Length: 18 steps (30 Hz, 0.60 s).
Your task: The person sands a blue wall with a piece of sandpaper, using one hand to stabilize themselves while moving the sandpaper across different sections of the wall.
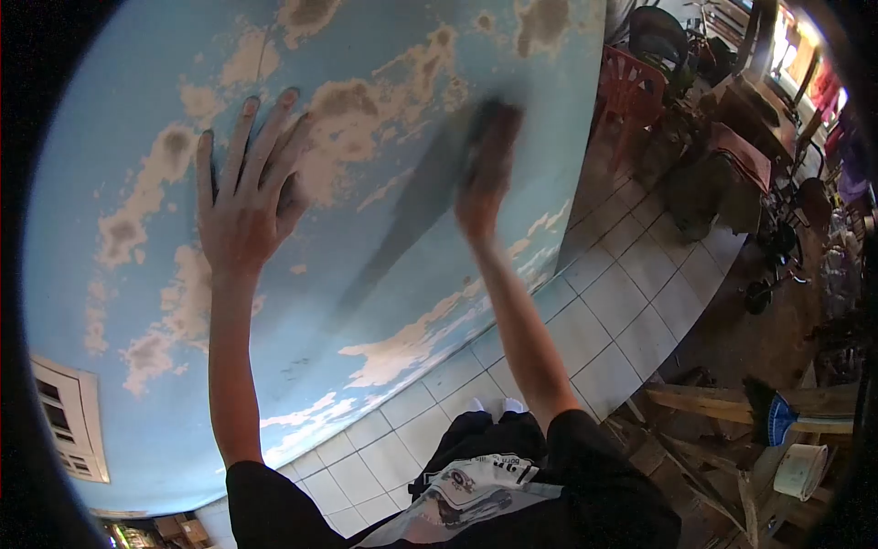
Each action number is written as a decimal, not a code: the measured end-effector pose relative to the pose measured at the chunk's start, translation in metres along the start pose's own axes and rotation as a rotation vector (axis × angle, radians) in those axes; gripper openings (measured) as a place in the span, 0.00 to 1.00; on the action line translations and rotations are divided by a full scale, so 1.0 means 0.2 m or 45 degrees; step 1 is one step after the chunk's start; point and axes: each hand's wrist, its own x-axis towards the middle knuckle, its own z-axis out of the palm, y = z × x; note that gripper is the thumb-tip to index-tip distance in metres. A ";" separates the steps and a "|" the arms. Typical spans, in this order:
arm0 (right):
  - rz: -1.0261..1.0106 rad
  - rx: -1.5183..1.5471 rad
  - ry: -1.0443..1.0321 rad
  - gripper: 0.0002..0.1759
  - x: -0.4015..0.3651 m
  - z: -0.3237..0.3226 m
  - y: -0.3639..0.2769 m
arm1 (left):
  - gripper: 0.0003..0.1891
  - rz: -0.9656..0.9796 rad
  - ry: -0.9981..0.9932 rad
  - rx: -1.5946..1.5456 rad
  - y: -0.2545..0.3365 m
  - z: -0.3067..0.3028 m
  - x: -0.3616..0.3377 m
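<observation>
My left hand (242,206) lies against the light blue wall (338,247), its fingers spread. Cream patches with grey-brown centres, where the blue paint is worn away, surround it. To the right, my right hand (485,188) is on or close to the same wall, smeared by motion. Its fingers appear closed around a dark pad-like thing (498,119), whose exact kind is too blurred to make out. A long shadow falls on the wall down and left of this hand.
White floor tiles (613,284) run along the wall's foot. A red plastic chair (631,87) stands past the wall's edge. At right are wooden beams (704,398), a blue brush (777,416) and a white tub (800,471). A white vent frame (78,421) sits at lower left.
</observation>
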 end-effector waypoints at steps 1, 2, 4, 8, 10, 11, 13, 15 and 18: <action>0.232 0.092 0.058 0.27 0.11 0.01 0.12 | 0.35 -0.005 0.014 -0.021 0.00 0.01 0.00; 0.465 0.185 0.114 0.27 0.15 0.02 0.18 | 0.35 -0.010 0.025 -0.042 0.00 0.02 -0.01; 0.341 0.093 0.173 0.31 0.10 0.05 0.21 | 0.35 -0.010 0.016 -0.028 -0.01 0.01 0.00; 0.082 0.331 0.103 0.29 -0.24 0.11 -0.15 | 0.34 -0.004 0.030 -0.027 0.00 0.02 0.00; 0.053 0.461 -0.047 0.30 -0.38 0.10 -0.20 | 0.34 0.007 0.003 -0.019 -0.01 0.00 -0.01; 0.048 0.321 -0.174 0.30 -0.40 0.09 -0.18 | 0.34 0.015 -0.015 -0.017 -0.01 0.00 -0.01; 0.042 0.173 -0.277 0.31 -0.36 0.07 -0.12 | 0.33 0.025 -0.012 -0.015 -0.01 -0.01 -0.01; -0.155 -0.280 -0.291 0.33 -0.24 0.02 -0.04 | 0.31 0.021 -0.023 -0.021 0.00 0.01 -0.01; -0.045 -0.296 -0.240 0.33 0.00 0.01 0.04 | 0.32 0.020 0.035 0.027 -0.01 0.02 -0.01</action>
